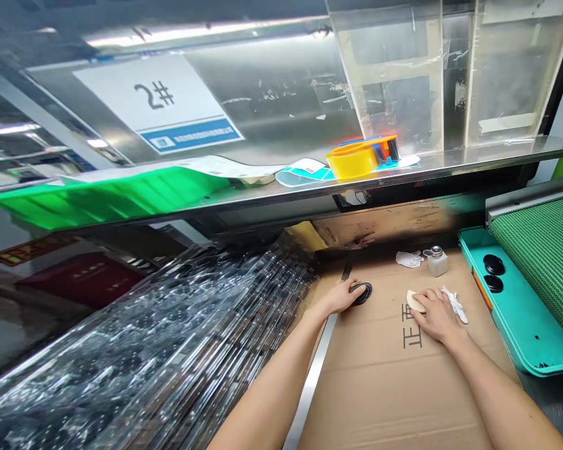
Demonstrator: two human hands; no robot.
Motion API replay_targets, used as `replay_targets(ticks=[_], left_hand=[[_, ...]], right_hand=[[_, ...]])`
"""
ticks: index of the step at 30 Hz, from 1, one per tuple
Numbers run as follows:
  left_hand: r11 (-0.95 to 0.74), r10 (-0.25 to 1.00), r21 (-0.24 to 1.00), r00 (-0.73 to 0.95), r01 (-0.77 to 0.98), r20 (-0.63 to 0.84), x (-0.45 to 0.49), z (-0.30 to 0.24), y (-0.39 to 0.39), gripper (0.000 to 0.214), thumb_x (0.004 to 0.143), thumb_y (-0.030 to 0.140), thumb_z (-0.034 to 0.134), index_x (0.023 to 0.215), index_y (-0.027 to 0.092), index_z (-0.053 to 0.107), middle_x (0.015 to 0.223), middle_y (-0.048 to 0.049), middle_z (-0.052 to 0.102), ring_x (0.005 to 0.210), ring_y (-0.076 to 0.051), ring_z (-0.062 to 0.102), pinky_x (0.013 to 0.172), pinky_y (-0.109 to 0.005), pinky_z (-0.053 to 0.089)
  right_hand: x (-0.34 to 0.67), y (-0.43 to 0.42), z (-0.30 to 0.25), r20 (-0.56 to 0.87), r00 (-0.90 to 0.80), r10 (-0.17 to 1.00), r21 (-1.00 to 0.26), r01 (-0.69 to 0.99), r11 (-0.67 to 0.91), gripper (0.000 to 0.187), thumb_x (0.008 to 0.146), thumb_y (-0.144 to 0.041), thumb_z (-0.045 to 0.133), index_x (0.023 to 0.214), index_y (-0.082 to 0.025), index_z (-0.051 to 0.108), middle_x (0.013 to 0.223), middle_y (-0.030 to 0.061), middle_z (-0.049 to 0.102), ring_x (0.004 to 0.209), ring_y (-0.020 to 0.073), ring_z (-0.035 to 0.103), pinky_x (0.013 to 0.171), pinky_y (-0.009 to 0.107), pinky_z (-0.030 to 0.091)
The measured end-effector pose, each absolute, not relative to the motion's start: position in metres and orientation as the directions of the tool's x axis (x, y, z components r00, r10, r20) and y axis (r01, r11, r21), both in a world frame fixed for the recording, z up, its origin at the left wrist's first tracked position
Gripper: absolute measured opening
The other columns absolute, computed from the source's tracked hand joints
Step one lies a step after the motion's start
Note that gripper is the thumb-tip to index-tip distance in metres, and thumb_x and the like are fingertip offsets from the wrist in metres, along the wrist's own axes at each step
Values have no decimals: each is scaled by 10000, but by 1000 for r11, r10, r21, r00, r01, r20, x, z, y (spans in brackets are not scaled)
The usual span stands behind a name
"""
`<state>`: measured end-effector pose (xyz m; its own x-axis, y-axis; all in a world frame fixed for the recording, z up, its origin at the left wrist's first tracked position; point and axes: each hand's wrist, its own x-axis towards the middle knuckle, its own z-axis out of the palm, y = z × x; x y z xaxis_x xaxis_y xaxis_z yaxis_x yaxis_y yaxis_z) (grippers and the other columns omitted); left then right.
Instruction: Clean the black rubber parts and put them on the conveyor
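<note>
A person works two-handed at a desk [492,400] covered with a cardboard sheet [385,387], seen from a head-worn camera. The left hand [338,297] curls its fingers around the near edge of a black disc [362,292], clamped on it, with the disc's far side showing beyond the fingertips. The right hand [434,315] lies flat, its fingers together over a cream sponge [415,301], pressing it toward the cardboard. A white cloth [455,305] sticks out just beside that hand. The two hands stand apart, with printed black characters [413,328] on the cardboard just below the gap between them.

Beyond the hands, a small bottle with a metal cap [438,261] stands upright beside a crumpled white rag [409,259]. To the right, two more black discs [493,264] lie in a teal tray [520,312], next to a green mesh belt [548,262]. To the left, a long stack of clear plastic sheets [145,319] lies beside a steel strip [315,375] along the desk's edge. Overhead, a steel shelf [450,167] carries a yellow tape roll [351,160], printed labels [304,172] and a green sheet [107,195], below a sign reading "2#" [154,94].
</note>
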<state>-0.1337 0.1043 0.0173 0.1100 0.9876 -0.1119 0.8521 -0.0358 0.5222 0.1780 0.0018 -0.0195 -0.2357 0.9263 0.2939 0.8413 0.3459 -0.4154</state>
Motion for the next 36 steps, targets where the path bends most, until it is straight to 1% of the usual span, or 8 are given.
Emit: replay_targets(ticks=[4, 7, 11, 20, 25, 28, 31, 36], left_hand=[[-220, 936, 329, 293, 918, -193, -135, 24, 107, 1046, 566, 543, 812, 1493, 196, 473, 1610, -184, 317, 1406, -377, 433, 1152, -416, 343], [-316, 895, 307, 389, 898, -218, -130, 25, 112, 926, 556, 355, 811, 1433, 210, 553, 1541, -143, 451, 1389, -340, 462, 1161, -379, 344], [-329, 903, 272, 386, 904, -190, -126, 23, 115, 722, 614, 253, 735, 1326, 199, 635, 1379, -126, 628, 1271, -307, 579, 1098, -347, 411], [-243, 959, 123, 258, 962, -122, -123, 30, 106, 554, 748, 539, 666, 1158, 168, 692, 1076, -158, 745, 996, -332, 701, 823, -346, 505], [-254, 953, 137, 272, 957, -134, -126, 26, 113, 702, 721, 520, 710, 1301, 133, 636, 1183, -194, 718, 1079, -355, 681, 884, -363, 502], [-289, 937, 159, 313, 944, -154, -132, 24, 116, 803, 679, 379, 755, 1417, 133, 553, 1350, -190, 644, 1219, -344, 623, 1004, -356, 467], [-347, 906, 172, 377, 922, -193, -134, 23, 119, 806, 623, 216, 747, 1408, 171, 573, 1428, -140, 599, 1310, -308, 567, 1095, -320, 408], [-399, 880, 221, 439, 890, -180, -127, 16, 123, 779, 659, 253, 720, 1412, 123, 568, 1454, -161, 569, 1335, -307, 542, 1135, -340, 388]], right_hand=[[178, 2, -21, 295, -238, 925, -416, 840, 349, 313, 935, -385, 602, 1232, -299, 650, 1180, 51, 644, 1122, 251, 515, 986, 394, 361], [178, 2, -22, 297, -236, 925, -413, 842, 347, 316, 935, -379, 605, 1237, -298, 647, 1186, 49, 640, 1126, 247, 511, 970, 386, 363], [178, 3, -24, 294, -234, 927, -408, 846, 343, 320, 941, -391, 598, 1246, -304, 643, 1187, 43, 638, 1129, 244, 506, 973, 383, 350], [178, 3, -27, 290, -234, 928, -411, 845, 341, 322, 938, -397, 603, 1243, -300, 642, 1203, 49, 633, 1137, 246, 499, 988, 389, 332], [177, 3, -26, 294, -226, 929, -418, 844, 338, 296, 936, -391, 610, 1211, -291, 657, 1189, 44, 639, 1127, 244, 506, 985, 385, 337], [177, 3, -25, 288, -225, 931, -420, 844, 334, 298, 935, -388, 614, 1212, -287, 658, 1186, 48, 638, 1130, 243, 503, 988, 381, 337], [177, 2, -24, 286, -221, 932, -427, 842, 330, 313, 928, -393, 626, 1223, -292, 656, 1177, 46, 638, 1124, 242, 502, 987, 379, 336], [178, 3, -24, 283, -227, 932, -424, 842, 334, 303, 927, -392, 625, 1209, -285, 655, 1184, 39, 635, 1120, 239, 504, 963, 374, 342]])
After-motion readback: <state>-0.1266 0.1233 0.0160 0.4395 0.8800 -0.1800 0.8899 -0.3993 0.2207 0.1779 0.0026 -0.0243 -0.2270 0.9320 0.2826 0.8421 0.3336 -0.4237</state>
